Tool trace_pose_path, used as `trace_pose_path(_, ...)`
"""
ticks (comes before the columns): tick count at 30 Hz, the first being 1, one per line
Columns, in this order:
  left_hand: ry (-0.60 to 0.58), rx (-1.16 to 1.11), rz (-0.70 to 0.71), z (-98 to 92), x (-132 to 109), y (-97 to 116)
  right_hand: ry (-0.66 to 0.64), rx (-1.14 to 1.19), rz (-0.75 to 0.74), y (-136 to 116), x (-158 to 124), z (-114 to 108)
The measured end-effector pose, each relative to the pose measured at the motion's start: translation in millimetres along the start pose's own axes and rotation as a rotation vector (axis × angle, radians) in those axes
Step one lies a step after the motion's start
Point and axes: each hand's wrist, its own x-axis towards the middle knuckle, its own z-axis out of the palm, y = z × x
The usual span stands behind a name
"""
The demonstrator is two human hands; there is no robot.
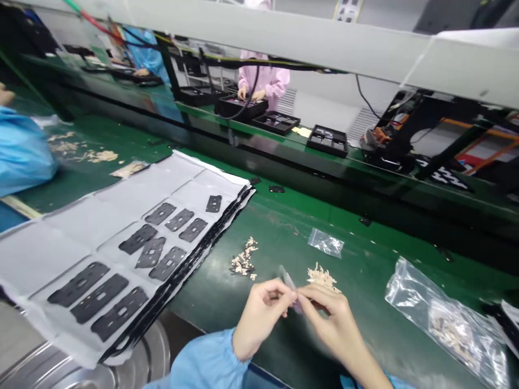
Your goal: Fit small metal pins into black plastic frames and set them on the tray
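My left hand [263, 321] and my right hand [330, 319] meet low in the middle of the view, above the green conveyor belt [279, 237]. Their fingertips pinch a small translucent film piece [292, 292] between them. Just beyond my right hand lies a pile of small cream parts [322, 278]. A second pile of cream and dark parts [243, 258] sits farther left. To the left spreads a grey backing sheet [81, 216] carrying several black die-cut pads [99, 298].
A small clear zip bag [325, 242] lies on the belt, and a larger clear bag of parts [446, 324] lies at the right. A co-worker's blue sleeve [20, 154] is at the left. Beyond a raised shelf, a person in pink [263, 78] works at black trays [276, 122].
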Motion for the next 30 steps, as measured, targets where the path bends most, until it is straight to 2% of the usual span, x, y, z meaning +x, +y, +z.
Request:
trace_pose_path(4, 0.118, 0.258, 0.208, -17.4, -11, 8, 0.011, -0.183, -0.059, -9, 8, 26)
trace_pose_path(8, 0.177, 0.498, 0.365, -28.9, -24, 13, 0.173, -0.463, -0.179, -14, 17, 39)
trace_pose_path(12, 0.282, 0.671, 0.445, -38.7, -27, 14, 0.284, -0.694, -0.248, -18, 24, 46)
trace_pose_path(15, 0.343, 0.614, 0.423, -46.5, -19, 16, 0.286, -0.756, -0.31, -19, 25, 53)
trace_pose_path(18, 0.286, 0.452, 0.291, -52.1, -11, 19, 0.158, -0.705, -0.361, -16, 26, 56)
trace_pose_path(20, 0.298, 0.442, 0.246, -53.4, -8, 20, 0.12, -0.689, -0.364, -13, 27, 54)
trace_pose_path(25, 0.414, 0.661, 0.367, -52.4, -5, 25, 0.343, -0.702, -0.283, -11, 33, 45)
trace_pose_path(27, 0.379, 0.587, 0.359, -53.2, -1, 28, 0.36, -0.551, -0.215, -12, 37, 41)
trace_pose_path(30, 0.255, 0.239, 0.223, -57.0, 8, 31, 0.266, -0.088, -0.005, -7, 46, 38)
